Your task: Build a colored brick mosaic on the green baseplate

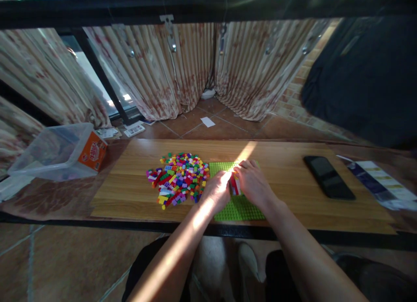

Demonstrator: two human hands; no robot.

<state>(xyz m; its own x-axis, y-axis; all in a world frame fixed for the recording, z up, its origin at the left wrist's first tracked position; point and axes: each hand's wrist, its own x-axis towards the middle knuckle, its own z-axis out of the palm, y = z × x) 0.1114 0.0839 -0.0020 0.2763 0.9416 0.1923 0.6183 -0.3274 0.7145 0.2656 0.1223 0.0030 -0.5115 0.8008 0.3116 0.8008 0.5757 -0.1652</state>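
Observation:
A green studded baseplate (239, 211) lies on the wooden board in front of me. Red and white toy building bricks (235, 185) stand on or just above it, between my two hands. My left hand (217, 191) is closed at the left side of these bricks, its fingertips partly hidden in bright sunlight. From the right, my right hand (252, 180) bends its fingers over the upper end of the same bricks. The hands cover much of the bricks, so their full shape is hidden. Left of the baseplate spreads a pile of loose colourful bricks (182, 178).
A black phone (329, 177) lies on the right of the wooden board (130, 180). Farther right is a printed packet (384, 180). At the left stands a clear plastic box (55, 152) with an orange label. Curtains hang behind, and a dark cloth (365, 80) hangs at right.

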